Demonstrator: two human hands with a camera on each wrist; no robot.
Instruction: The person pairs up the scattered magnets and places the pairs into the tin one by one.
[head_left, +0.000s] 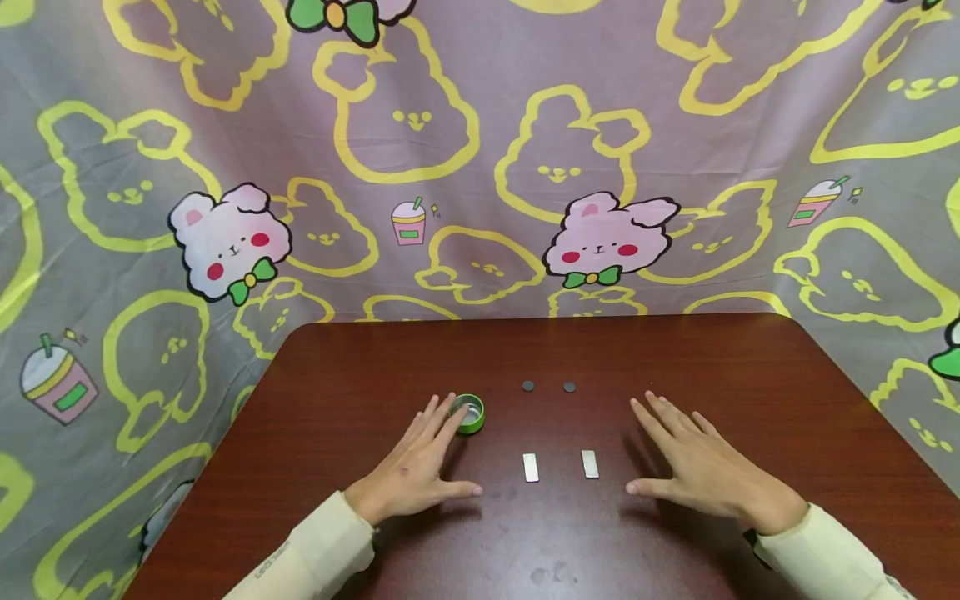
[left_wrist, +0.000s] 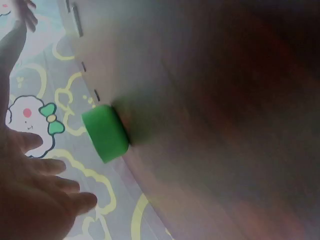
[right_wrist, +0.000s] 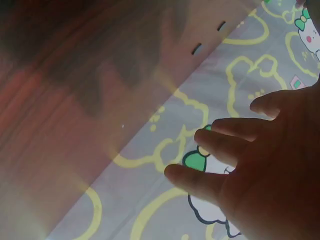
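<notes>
My left hand [head_left: 416, 471] hovers over the table with spread, straight fingers and holds nothing. Its fingertips overlap the near-left rim of a small round green container [head_left: 470, 425] in the head view. The container has no lid on it and a shiny inside; its green side wall [left_wrist: 106, 132] shows in the left wrist view. Over the right part of the table, my right hand [head_left: 701, 471] is likewise spread and holds nothing. Between the hands lie two pale flat rectangular strips, a left strip [head_left: 531, 468] and a right strip [head_left: 590, 464]. Behind them sit two small dark discs, a left disc [head_left: 528, 386] and a right disc [head_left: 569, 387].
The dark red-brown wooden table [head_left: 375, 358] has rounded far corners. A cloth curtain [head_left: 480, 192] printed with yellow outlines and cartoon rabbits hangs behind it and along both sides. Faint smudges mark the tabletop near its front.
</notes>
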